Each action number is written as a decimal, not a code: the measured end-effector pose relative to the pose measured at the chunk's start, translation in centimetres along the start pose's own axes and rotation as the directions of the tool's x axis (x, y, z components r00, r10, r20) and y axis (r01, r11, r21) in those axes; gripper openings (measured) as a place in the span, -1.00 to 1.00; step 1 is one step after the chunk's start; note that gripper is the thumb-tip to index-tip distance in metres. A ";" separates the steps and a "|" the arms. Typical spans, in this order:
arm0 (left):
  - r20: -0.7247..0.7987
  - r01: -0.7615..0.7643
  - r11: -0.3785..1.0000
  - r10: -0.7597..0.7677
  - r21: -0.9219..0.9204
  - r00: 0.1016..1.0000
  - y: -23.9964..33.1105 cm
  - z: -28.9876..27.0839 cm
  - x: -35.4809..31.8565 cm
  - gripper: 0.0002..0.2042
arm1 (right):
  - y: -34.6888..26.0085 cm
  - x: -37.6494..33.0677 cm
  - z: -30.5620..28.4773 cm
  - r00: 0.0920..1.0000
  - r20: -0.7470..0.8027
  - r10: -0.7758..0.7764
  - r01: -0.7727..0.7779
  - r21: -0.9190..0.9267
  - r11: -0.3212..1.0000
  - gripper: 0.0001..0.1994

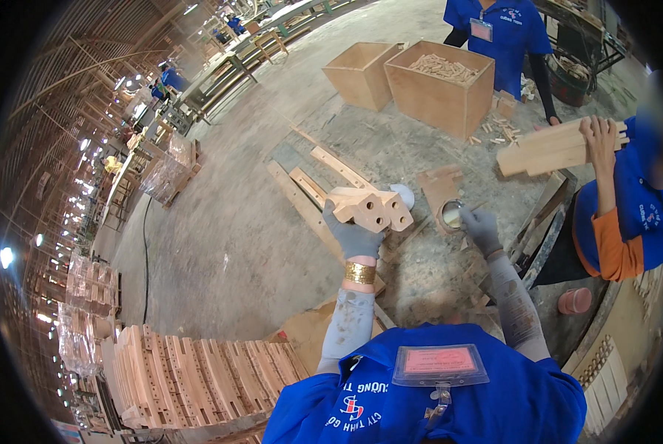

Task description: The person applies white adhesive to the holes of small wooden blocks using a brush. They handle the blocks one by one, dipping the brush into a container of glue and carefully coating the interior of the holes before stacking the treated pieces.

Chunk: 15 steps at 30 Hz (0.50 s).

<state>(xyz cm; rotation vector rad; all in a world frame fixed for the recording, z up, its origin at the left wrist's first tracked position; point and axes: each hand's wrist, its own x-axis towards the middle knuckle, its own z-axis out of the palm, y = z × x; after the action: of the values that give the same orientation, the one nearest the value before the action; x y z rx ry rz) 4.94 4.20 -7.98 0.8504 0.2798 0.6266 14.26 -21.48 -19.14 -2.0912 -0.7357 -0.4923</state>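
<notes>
A drilled wooden block (370, 208) is gripped aloft by the gloved left hand (353, 235), fingers curled; at three o'clock, a small tin (452, 214) is clasped by the right hand (482, 228)

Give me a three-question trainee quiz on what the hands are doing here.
1. True or false: the left hand holds wooden blocks with round holes in their ends.
2. The right hand is at: A) a small open tin, B) a hammer, C) a drill.
3. What stands stacked at the lower left?

Key: 1 true. 2 A. 3 Rows of wooden parts.
</notes>
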 end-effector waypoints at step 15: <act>0.037 0.315 0.867 -0.327 -0.387 0.944 2.6 3.3 -2.3 -0.31 | -22.3 8.8 -12.4 0.993 -0.057 0.103 -0.046 0.617 0.785 -0.87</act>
<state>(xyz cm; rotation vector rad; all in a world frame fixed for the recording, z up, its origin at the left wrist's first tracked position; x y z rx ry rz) 3.63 1.99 -3.92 0.3969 0.3041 0.3625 5.23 -18.27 6.10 -1.4620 -0.6481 -0.2456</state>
